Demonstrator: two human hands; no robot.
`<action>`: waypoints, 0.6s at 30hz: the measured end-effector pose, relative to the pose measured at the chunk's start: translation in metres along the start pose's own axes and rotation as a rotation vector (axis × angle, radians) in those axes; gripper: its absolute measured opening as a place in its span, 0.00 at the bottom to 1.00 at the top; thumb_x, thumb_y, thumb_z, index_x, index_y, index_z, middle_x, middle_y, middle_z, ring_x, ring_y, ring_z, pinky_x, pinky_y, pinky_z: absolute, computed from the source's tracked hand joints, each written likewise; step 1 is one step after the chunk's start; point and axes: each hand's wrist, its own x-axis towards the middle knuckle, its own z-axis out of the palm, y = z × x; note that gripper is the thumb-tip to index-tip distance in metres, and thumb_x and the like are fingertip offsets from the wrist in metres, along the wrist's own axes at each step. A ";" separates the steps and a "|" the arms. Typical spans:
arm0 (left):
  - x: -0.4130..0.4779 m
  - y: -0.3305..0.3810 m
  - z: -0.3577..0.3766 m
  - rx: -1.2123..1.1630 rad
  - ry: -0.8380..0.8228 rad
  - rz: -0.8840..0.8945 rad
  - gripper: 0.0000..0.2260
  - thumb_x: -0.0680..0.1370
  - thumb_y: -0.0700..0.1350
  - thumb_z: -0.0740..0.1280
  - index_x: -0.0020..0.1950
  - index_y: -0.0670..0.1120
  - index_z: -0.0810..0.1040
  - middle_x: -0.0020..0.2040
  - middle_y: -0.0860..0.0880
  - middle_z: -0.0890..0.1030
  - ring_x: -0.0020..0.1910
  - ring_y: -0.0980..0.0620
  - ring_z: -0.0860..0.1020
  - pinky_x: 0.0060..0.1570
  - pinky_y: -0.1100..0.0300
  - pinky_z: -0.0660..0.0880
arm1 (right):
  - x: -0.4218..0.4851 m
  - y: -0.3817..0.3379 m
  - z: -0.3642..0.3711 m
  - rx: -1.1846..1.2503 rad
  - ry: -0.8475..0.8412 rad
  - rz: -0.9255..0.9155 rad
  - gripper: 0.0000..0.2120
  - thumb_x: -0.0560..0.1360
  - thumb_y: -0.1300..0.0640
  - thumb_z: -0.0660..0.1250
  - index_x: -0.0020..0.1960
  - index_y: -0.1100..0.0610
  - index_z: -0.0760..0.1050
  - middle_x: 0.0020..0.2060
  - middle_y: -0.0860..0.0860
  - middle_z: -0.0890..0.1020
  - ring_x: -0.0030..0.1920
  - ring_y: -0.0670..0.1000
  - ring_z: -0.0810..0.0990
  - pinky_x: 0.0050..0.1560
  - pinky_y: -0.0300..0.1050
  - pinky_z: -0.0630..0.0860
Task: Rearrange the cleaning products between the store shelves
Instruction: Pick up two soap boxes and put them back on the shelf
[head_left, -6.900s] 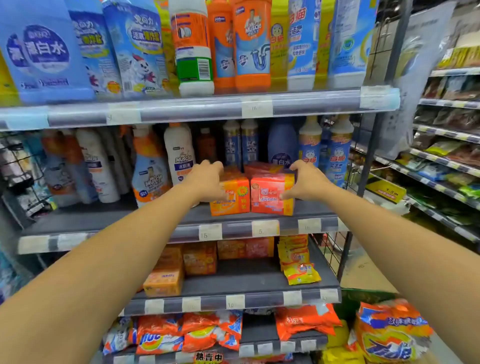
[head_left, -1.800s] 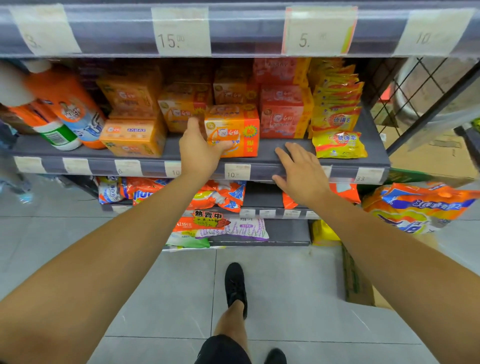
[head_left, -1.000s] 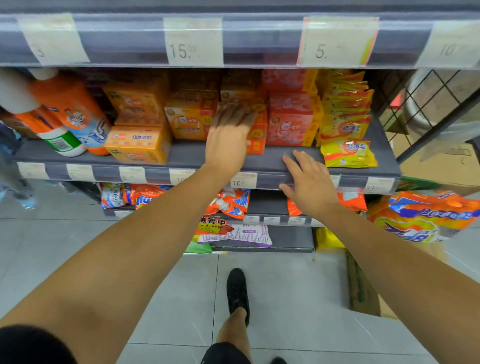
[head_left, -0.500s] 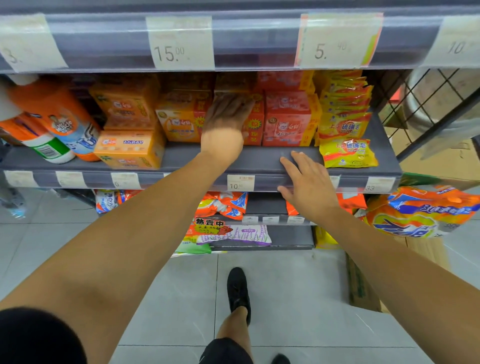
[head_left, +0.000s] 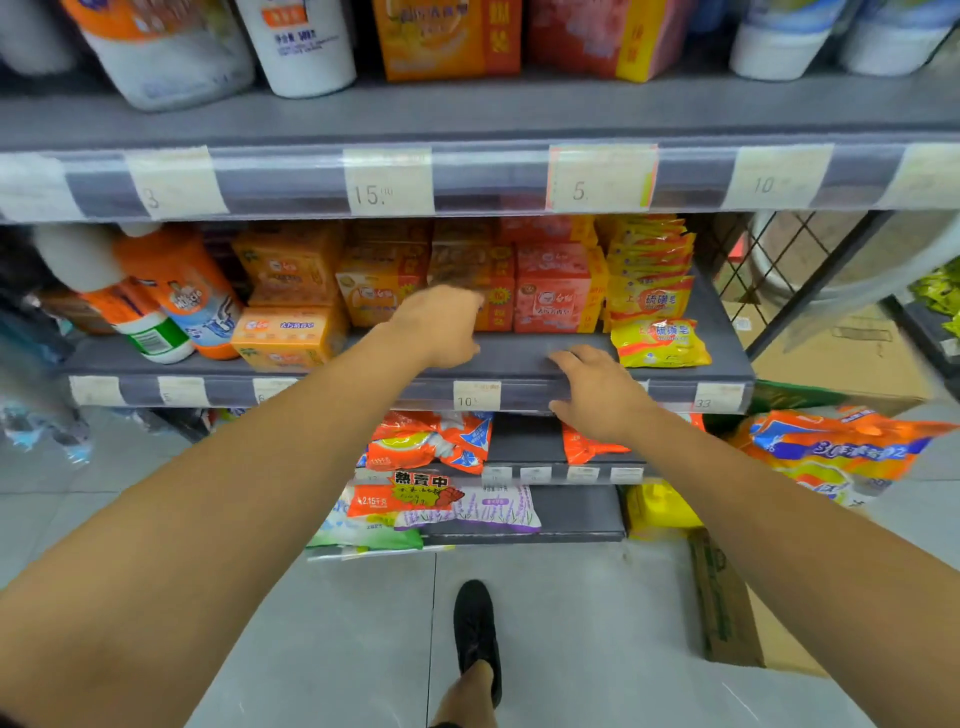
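Orange box (head_left: 497, 304) stands just behind the left hand (head_left: 441, 325), which is blurred with its fingers bent downward. Whether it grips or only touches the box cannot be told. The right hand (head_left: 597, 397) rests on the front edge of the grey shelf (head_left: 519, 358), fingers loosely bent on top and thumb against the price rail, holding no product. A red box (head_left: 553, 293) stands beside the orange one, then stacked yellow packets (head_left: 649, 299). Far left, orange bottles (head_left: 187, 296) lie tilted on the same shelf.
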 end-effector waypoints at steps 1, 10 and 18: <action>-0.010 0.002 -0.008 0.012 -0.054 0.014 0.22 0.75 0.50 0.71 0.67 0.45 0.73 0.61 0.43 0.79 0.58 0.41 0.77 0.54 0.49 0.77 | -0.006 -0.004 -0.011 0.020 -0.023 0.001 0.32 0.77 0.49 0.68 0.76 0.56 0.61 0.71 0.58 0.67 0.71 0.60 0.66 0.69 0.55 0.67; -0.106 0.040 -0.069 0.051 -0.311 0.037 0.32 0.75 0.57 0.70 0.76 0.46 0.66 0.73 0.46 0.71 0.69 0.43 0.71 0.62 0.53 0.70 | -0.074 -0.057 -0.130 -0.033 -0.105 -0.159 0.26 0.76 0.48 0.69 0.70 0.58 0.70 0.66 0.54 0.76 0.63 0.56 0.74 0.56 0.44 0.72; -0.162 0.064 -0.154 0.044 -0.357 0.035 0.29 0.76 0.58 0.70 0.74 0.49 0.70 0.75 0.50 0.69 0.70 0.46 0.70 0.64 0.54 0.67 | -0.125 -0.093 -0.218 -0.161 -0.222 -0.205 0.23 0.75 0.47 0.70 0.64 0.60 0.75 0.60 0.56 0.80 0.47 0.53 0.80 0.44 0.44 0.75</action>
